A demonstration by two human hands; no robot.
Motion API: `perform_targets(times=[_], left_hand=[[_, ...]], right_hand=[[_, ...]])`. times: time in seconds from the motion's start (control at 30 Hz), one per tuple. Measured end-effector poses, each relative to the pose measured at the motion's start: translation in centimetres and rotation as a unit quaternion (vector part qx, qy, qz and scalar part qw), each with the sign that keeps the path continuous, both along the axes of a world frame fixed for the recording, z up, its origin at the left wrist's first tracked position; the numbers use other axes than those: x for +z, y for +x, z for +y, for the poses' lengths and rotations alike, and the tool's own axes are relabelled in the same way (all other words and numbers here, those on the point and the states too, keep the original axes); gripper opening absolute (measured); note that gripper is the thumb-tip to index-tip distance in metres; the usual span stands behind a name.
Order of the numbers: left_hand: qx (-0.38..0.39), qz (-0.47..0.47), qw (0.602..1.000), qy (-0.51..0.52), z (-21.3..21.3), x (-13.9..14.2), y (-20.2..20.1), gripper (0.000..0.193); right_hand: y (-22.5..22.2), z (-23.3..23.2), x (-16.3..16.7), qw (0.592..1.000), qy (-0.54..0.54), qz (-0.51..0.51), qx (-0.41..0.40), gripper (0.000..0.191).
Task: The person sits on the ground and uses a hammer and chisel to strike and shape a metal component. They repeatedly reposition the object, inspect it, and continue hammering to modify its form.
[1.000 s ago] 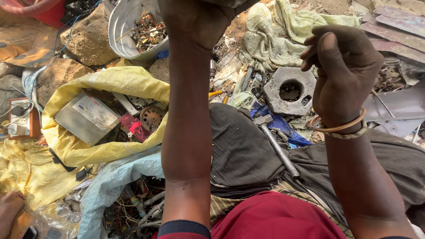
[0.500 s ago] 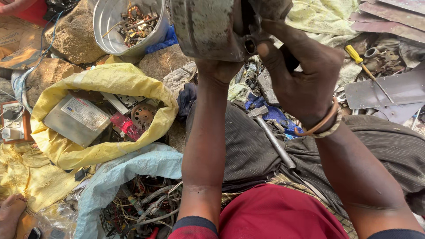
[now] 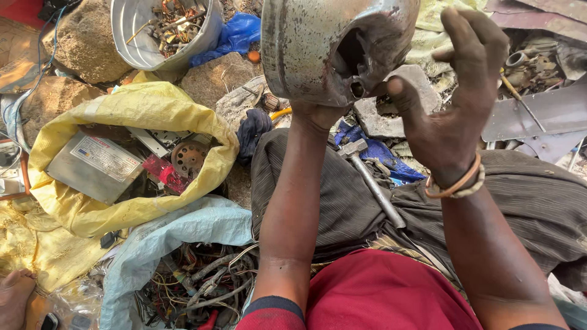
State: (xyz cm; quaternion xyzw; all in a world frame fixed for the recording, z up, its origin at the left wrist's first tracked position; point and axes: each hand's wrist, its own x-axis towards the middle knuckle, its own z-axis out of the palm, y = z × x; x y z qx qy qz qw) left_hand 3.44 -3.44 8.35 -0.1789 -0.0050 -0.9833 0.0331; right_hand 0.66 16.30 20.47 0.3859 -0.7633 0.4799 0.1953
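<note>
A dented, rusty metal canister (image 3: 318, 43) with a torn hole in its side is held up close to the camera. My left hand (image 3: 318, 113) grips it from below, mostly hidden behind it. My right hand (image 3: 455, 101) is beside the hole, fingers spread, thumb touching the torn edge; it wears bands at the wrist. A metal hammer (image 3: 370, 180) lies on my lap on the dark trousers.
A yellow sack (image 3: 147, 113) holds a grey metal box (image 3: 95, 165) and small parts. A metal bucket (image 3: 131, 36) of scrap stands at the top left. A pale blue sack of tangled wires (image 3: 195, 281) lies at the bottom. Someone's foot (image 3: 15, 293) shows at the lower left.
The canister has come lower and into fuller view, its hole now facing me. My right hand has opened and moved to the hole's edge.
</note>
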Motion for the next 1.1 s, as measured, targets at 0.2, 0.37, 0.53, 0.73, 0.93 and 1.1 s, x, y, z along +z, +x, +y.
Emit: perform_targets(times=[0.2, 0.37, 0.53, 0.73, 0.93, 1.1], left_hand=[[0.157, -0.233, 0.947, -0.157, 2.4, -6.1, -1.2, 0.054], [0.243, -0.36, 0.821, -0.371, 4.9, -11.6, -1.3, 0.094], [0.237, -0.43, 0.545, -0.679, 7.1, -15.3, -3.0, 0.111], [0.152, -0.357, 0.635, -0.668, 7.2, -14.8, -3.4, 0.106], [0.159, -0.357, 0.703, -0.594, 7.7, -15.0, -1.5, 0.107], [0.161, -0.475, 0.584, -0.638, 6.3, -17.6, -1.2, 0.099]], right_hand=[[-2.9, 0.3, -4.4, 0.931, -0.132, -0.291, 0.179, 0.082], [-4.8, 1.4, -11.7, 0.893, -0.114, -0.435, -0.011, 0.075], [-6.8, 3.9, -20.5, 0.882, -0.087, -0.462, -0.022, 0.064], [-7.4, 6.9, -23.6, 0.86, -0.048, -0.507, -0.026, 0.075], [-4.5, 6.8, -23.4, 0.9, 0.06, -0.421, -0.093, 0.08], [-2.1, 5.6, -23.7, 0.952, 0.212, -0.204, -0.088, 0.075]])
